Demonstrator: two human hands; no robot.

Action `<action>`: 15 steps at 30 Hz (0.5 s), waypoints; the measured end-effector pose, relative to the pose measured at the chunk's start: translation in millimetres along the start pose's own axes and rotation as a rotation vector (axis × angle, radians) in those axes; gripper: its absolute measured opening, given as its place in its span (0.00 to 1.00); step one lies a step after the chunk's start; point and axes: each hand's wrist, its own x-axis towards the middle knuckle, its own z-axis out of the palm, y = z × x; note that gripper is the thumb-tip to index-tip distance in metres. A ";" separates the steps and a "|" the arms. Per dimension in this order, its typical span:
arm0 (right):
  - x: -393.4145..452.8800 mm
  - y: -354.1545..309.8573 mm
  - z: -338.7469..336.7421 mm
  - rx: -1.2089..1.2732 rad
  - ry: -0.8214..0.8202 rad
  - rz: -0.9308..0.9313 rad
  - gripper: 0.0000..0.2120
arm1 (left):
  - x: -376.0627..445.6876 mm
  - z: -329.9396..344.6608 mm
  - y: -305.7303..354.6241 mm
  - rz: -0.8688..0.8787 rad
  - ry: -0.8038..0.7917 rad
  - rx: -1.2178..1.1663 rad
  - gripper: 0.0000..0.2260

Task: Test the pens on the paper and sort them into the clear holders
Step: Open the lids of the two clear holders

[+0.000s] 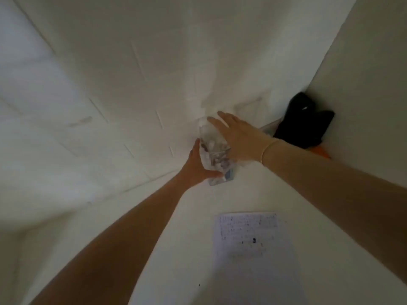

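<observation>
The support is a white table (220, 201) whose far edge meets a white wall. A sheet of paper (251, 236), covered with small pen marks and a few dark ink dots, lies flat on the near part. A clear holder (214, 150) with blurred contents stands near the far edge. A black object (306, 124) sits in the right corner, just beside an orange item (323, 153).

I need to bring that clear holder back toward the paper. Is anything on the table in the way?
Nothing visible is. The clear holder sits between the left hand and right hand, and the table between it and the paper looks bare. The black thing lies off to the right.
</observation>
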 end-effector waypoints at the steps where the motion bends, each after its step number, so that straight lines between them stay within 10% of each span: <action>1: 7.5 0.1 -2.9 -0.024 -0.059 -0.018 0.47 | 4.4 0.9 -2.7 0.001 -0.013 -0.021 0.56; 8: 42.1 8.1 -28.0 0.119 -0.314 0.008 0.45 | 15.1 3.7 -25.1 -0.078 -0.062 0.089 0.52; 15: 9.5 50.2 -61.7 1.156 -0.384 0.220 0.21 | -1.5 -13.9 -17.6 0.070 -0.155 0.285 0.43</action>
